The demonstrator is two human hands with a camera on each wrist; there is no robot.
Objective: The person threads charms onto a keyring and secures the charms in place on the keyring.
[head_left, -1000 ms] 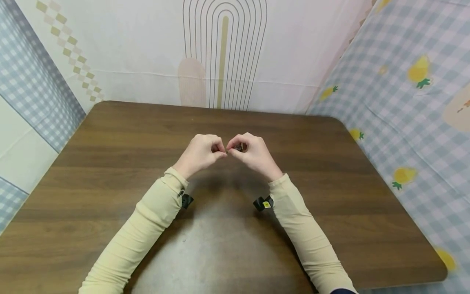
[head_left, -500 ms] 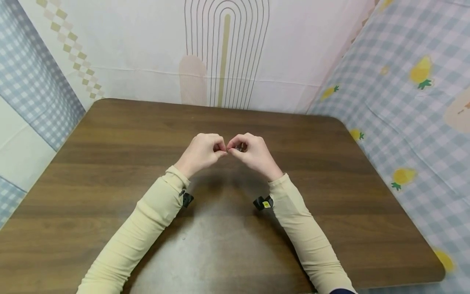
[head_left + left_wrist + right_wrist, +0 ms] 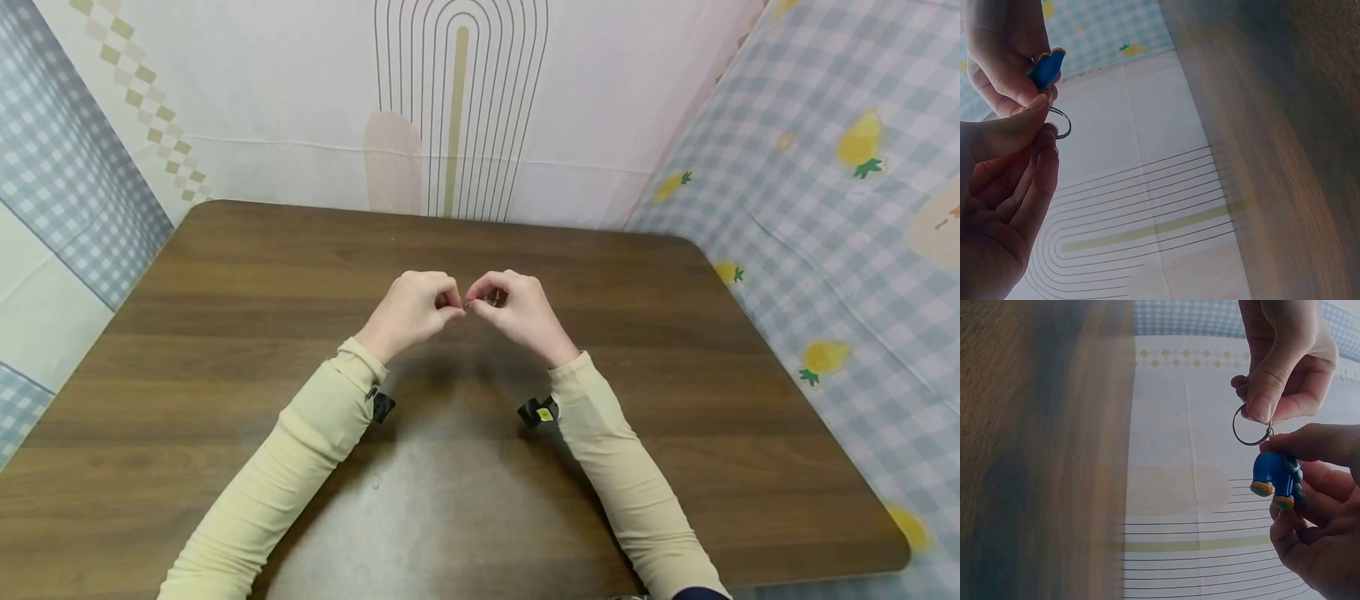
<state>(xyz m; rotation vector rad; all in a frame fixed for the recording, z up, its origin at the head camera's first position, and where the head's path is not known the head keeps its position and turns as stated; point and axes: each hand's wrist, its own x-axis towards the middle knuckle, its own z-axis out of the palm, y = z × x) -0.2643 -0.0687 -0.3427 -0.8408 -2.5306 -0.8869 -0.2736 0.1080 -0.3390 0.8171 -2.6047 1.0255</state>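
Over the middle of the table, my left hand (image 3: pixel 411 312) and right hand (image 3: pixel 519 312) meet nearly tip to tip. A thin metal key ring (image 3: pixel 1235 432) is pinched between my left thumb and index finger, as the right wrist view shows. Just below it, the fingers of my right hand (image 3: pixel 1335 509) hold a small blue figure charm (image 3: pixel 1265 467) with orange-tipped feet, by the end linked to the ring. From the left wrist, the blue charm (image 3: pixel 1047 69) shows beyond the ring (image 3: pixel 1069 126); the fingers hide part of both.
Both hands are above a brown wooden table (image 3: pixel 300 258) with rounded corners. Behind it hangs a white cloth (image 3: pixel 285 100) with line arches, and a blue checked cloth (image 3: pixel 787 208) hangs at the right. A small dark camera (image 3: pixel 384 408) is worn at the left wrist, another (image 3: pixel 534 414) at the right.
Both hands stay almost in place. The fingertips have parted very slightly, and a small bit of metal now shows between them in the head view.
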